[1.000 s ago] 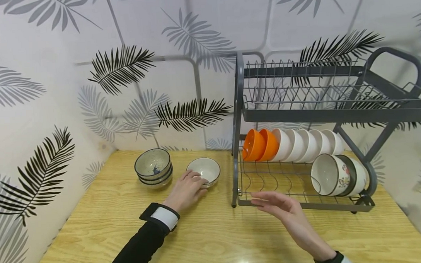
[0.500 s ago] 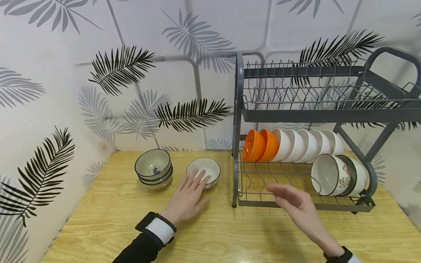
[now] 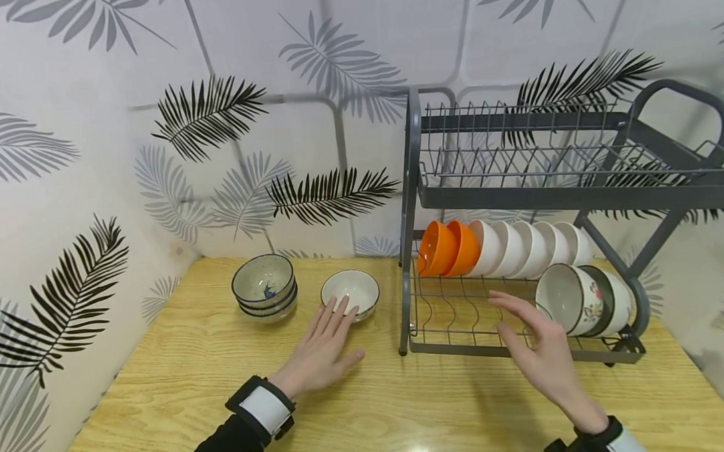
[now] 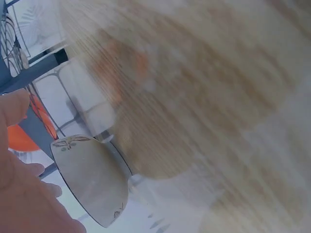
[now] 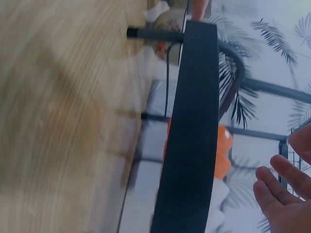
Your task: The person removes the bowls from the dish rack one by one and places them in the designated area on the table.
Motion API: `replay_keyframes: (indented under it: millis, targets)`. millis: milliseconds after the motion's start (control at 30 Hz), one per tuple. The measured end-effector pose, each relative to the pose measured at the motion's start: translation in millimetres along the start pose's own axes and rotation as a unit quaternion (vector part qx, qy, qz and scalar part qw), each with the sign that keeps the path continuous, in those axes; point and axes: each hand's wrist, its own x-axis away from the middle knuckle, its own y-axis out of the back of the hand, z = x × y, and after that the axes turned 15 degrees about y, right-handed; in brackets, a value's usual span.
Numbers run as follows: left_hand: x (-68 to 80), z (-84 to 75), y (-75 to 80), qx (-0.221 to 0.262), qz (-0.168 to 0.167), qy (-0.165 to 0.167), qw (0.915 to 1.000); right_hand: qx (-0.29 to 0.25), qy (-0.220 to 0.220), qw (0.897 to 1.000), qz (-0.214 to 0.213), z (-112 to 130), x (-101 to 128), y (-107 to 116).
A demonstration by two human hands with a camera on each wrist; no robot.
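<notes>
wood table (image 3: 165, 406), leaf-print walls (image 3: 66, 163), maybe tiled, rack (image 3: 576, 192) rt

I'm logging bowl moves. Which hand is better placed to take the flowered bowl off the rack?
Probably the right hand: its open fingers reach beside the flowered bowl; the left hand lies by the table bowl.

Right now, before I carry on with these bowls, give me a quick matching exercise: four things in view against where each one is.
Things:
1. orange bowls
2. single white bowl
3. stack of speckled bowls
4. floral bowl

Places:
A. on the table, leftmost, near the wall
B. lower rack tier, left end, on edge
C. on the table at the left hand's fingertips
D. lower rack tier, front right, next to the right hand

Pairs: 1-B, 2-C, 3-A, 4-D
</notes>
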Motion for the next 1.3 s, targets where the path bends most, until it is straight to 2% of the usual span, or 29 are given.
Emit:
replay_keyframes:
  millis: [100, 200, 333, 433, 600, 700, 867, 1300]
  targets:
    - [2.3, 1.0, -1.1, 0.020, -0.002, 0.000, 0.9998, 0.057, 0.031, 0.998, -0.016, -9, -1, 7]
    - [5.2, 1.3, -1.1, 0.045, -0.007, -0.001, 0.9989, 0.114, 0.057, 0.991, -0.033, -19, -2, 14]
    - [8.8, 0.8, 0.8, 0.077, -0.008, 0.002, 0.9970, 0.181, 0.060, 0.981, -0.044, -31, -3, 23]
    - [10.4, 0.0, 2.6, 0.096, -0.010, 0.006, 0.9953, 0.221, 0.055, 0.973, -0.036, -36, -4, 29]
    - [12.4, -1.0, 4.9, 0.118, -0.004, 0.010, 0.9930, 0.285, 0.042, 0.958, 0.005, -44, -5, 34]
    - [13.5, -1.1, 5.7, 0.119, 0.006, 0.012, 0.9928, 0.303, 0.032, 0.952, 0.024, -50, -5, 37]
    - [15.7, -1.1, 6.6, 0.108, 0.018, 0.014, 0.9939, 0.313, 0.016, 0.949, 0.043, -60, -1, 39]
    - [18.7, -2.9, 5.8, 0.101, 0.018, 0.010, 0.9946, 0.338, 0.011, 0.939, 0.058, -79, 0, 45]
